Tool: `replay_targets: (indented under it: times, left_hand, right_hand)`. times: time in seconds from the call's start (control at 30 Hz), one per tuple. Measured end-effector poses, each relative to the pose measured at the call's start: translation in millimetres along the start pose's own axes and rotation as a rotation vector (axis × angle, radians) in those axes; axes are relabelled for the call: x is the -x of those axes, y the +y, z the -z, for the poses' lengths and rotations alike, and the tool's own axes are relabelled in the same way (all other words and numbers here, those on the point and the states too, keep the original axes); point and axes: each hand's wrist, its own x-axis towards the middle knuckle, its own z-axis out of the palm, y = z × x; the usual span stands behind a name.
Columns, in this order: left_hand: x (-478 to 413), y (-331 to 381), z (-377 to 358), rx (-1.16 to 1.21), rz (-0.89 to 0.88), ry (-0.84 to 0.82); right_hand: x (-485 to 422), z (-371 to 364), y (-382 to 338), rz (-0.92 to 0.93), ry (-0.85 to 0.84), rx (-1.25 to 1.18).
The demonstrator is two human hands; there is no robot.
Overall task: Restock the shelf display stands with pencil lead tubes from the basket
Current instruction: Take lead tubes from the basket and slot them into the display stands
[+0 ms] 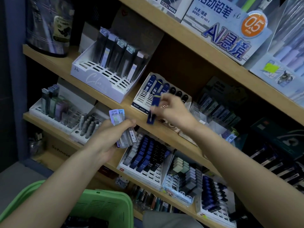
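Blue with a yellow band, a pencil lead tube is pinched near its top between the thumb and fingertips of the right hand, and it hangs upright just in front of a white slotted display stand. A second blue tube shows blurred just below it, over the front edge of the wooden shelf; whether any finger touches it I cannot tell. Inside the stand, matching blue tubes fill the back row's left side and black-capped tubes its right, while the front slots are bare.

Lower and to the left, the left hand curls round a bundle of clear lead tubes, thumb pressed across them, their labelled tops sticking up past the fingers. It holds them in front of the next shelf's front edge, above a stand of HB tubes. At the bottom left corner of view, under the left forearm, sits the green basket.
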Motion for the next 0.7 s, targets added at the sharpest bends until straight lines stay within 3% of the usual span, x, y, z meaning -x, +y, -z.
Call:
replay_targets:
  times: [0.1,0.2,0.4,0.5,0.7]
  left_hand:
    - [-0.4,2.1,2.8,0.018,0.000,0.019]
    - [-1.3,2.5,4.5,0.027,0.007,0.023]
    - [-2.0,2.5,6.4,0.004,0.007,0.008]
    - [-2.6,2.8,7.1,0.007,0.016,-0.004]
    - [-3.0,1.6,8.6,0.013,0.027,-0.011]
  right_hand:
    - [-26.3,13.1,0.9,0.105,0.266,0.087]
    - [-53.0,19.3,4.1,0.157,0.384,0.155]
    - [-83.1,20.7,2.7,0.090,0.320,0.385]
    - [-87.0,20.0,8.8,0.112,0.252,0.397]
    - [-89.5,25.3,10.7,0.111,0.277,0.412]
